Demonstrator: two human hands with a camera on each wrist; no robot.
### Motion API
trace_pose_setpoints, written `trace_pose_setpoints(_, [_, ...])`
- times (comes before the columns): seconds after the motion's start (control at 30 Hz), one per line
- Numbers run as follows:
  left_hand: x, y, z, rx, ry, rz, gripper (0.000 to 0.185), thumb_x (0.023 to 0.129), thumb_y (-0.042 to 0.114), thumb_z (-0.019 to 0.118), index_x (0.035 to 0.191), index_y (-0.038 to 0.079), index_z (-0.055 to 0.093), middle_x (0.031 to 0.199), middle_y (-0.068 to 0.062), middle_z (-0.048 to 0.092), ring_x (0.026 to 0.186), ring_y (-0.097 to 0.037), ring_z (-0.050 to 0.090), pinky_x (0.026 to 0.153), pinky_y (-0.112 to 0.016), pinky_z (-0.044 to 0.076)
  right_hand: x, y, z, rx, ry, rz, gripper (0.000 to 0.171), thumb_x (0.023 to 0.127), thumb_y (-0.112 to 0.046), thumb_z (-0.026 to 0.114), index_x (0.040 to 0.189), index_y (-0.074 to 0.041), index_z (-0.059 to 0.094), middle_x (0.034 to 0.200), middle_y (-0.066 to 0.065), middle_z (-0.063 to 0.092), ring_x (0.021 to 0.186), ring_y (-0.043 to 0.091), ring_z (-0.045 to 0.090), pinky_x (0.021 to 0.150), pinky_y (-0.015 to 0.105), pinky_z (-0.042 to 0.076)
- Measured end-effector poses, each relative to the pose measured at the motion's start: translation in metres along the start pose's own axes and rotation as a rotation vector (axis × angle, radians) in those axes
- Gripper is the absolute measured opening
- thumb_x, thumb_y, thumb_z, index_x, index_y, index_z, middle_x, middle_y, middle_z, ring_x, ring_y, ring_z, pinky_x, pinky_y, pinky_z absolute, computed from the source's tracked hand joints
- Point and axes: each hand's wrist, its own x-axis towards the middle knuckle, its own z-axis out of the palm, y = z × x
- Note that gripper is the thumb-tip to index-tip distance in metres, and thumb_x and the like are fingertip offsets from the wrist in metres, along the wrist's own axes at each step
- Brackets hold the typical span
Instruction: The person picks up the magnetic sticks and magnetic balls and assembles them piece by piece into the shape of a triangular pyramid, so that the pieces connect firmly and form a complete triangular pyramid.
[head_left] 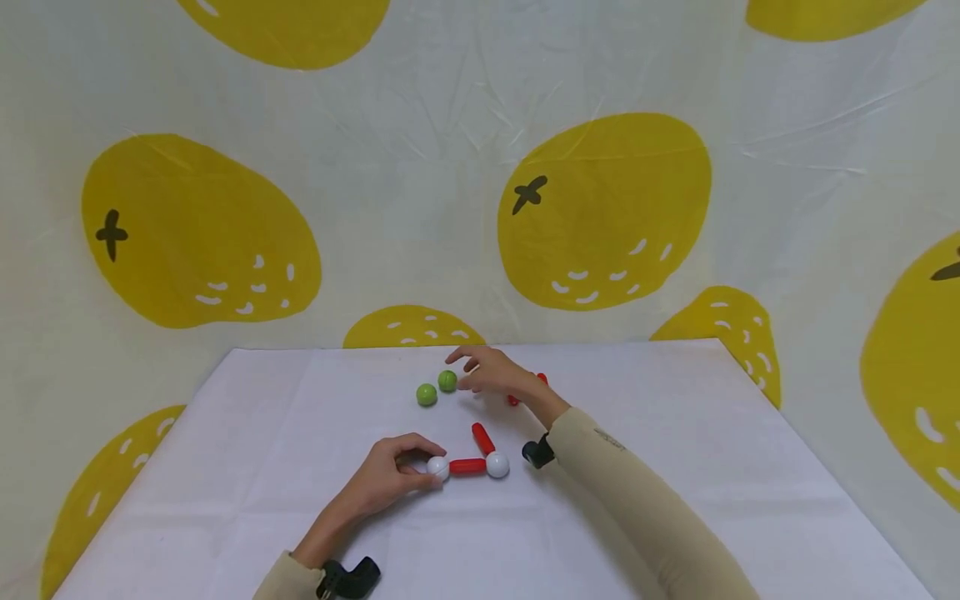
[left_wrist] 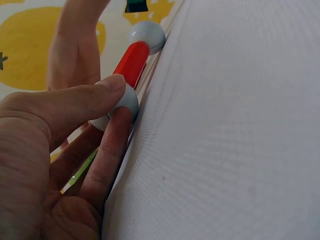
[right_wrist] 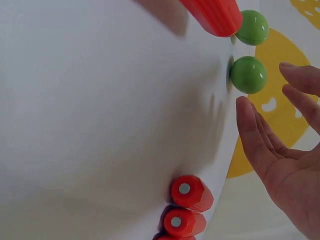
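My left hand (head_left: 390,473) pinches a white ball (left_wrist: 131,102) between thumb and fingers. A red rod (head_left: 467,467) joins that ball to a second white ball (head_left: 497,464), and another red rod (head_left: 482,437) slants up from the second ball. Farther back, my right hand (head_left: 491,371) is raised above the cloth, its fingers parted and holding nothing. Just beside its fingertips sits a green ball (head_left: 447,381), with a second green ball (head_left: 426,394) close to it on the left.
More red rods (right_wrist: 191,193) lie side by side under the right wrist, showing round grey discs at their ends; the arm partly hides them. White cloth (head_left: 300,417) covers the table. Behind its back edge hangs a curtain (head_left: 420,208) printed with yellow fruit.
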Motion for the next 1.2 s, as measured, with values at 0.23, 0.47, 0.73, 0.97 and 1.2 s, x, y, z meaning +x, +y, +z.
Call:
trace_pose_setpoints(0.23, [-0.001, 0.002, 0.000, -0.022, -0.001, 0.001, 0.034, 0.083, 0.025, 0.087, 0.115, 0.019, 0.076, 0.117, -0.002, 0.074, 0.104, -0.012, 0.065, 0.078, -0.019, 0.056, 0.004, -0.003, 0.005, -0.055, -0.012, 0.017, 0.034, 0.096, -0.013, 0.071, 0.129, -0.016, 0.068, 0.138, 0.018, 0.062, 0.101, 0.025, 0.068, 0.090, 0.037, 0.060])
trace_pose_setpoints(0.47, [-0.002, 0.005, 0.000, -0.039, 0.002, 0.000, 0.034, 0.083, 0.024, 0.088, 0.115, 0.020, 0.076, 0.116, 0.000, 0.074, 0.104, -0.011, 0.065, 0.078, -0.018, 0.055, 0.004, 0.000, 0.008, -0.058, 0.001, 0.037, 0.031, 0.095, -0.011, 0.072, 0.125, -0.012, 0.065, 0.133, 0.018, 0.064, 0.098, 0.025, 0.068, 0.087, 0.036, 0.060])
trace_pose_setpoints(0.73, [-0.001, 0.003, 0.000, -0.032, 0.000, 0.011, 0.033, 0.083, 0.024, 0.088, 0.114, 0.019, 0.077, 0.115, -0.001, 0.074, 0.102, -0.010, 0.065, 0.077, -0.019, 0.055, 0.004, 0.002, 0.010, -0.066, -0.005, 0.035, 0.031, 0.096, -0.012, 0.071, 0.127, -0.012, 0.069, 0.129, 0.014, 0.066, 0.099, 0.023, 0.065, 0.087, 0.034, 0.060])
trace_pose_setpoints(0.97, [-0.001, 0.003, 0.001, -0.034, -0.003, 0.016, 0.034, 0.083, 0.024, 0.088, 0.114, 0.019, 0.077, 0.115, -0.001, 0.075, 0.101, -0.010, 0.065, 0.076, -0.018, 0.055, 0.002, 0.004, 0.013, -0.061, 0.006, 0.038, 0.028, 0.095, -0.008, 0.070, 0.123, -0.012, 0.069, 0.125, 0.012, 0.066, 0.107, 0.025, 0.060, 0.087, 0.034, 0.059])
trace_pose_setpoints(1.2, [-0.002, 0.003, 0.000, -0.029, 0.001, 0.008, 0.033, 0.083, 0.024, 0.088, 0.114, 0.019, 0.077, 0.116, -0.002, 0.074, 0.102, -0.012, 0.064, 0.076, -0.019, 0.055, 0.002, 0.004, 0.012, -0.069, -0.001, 0.051, 0.031, 0.094, -0.010, 0.072, 0.125, -0.013, 0.068, 0.126, 0.012, 0.066, 0.107, 0.026, 0.061, 0.088, 0.035, 0.060])
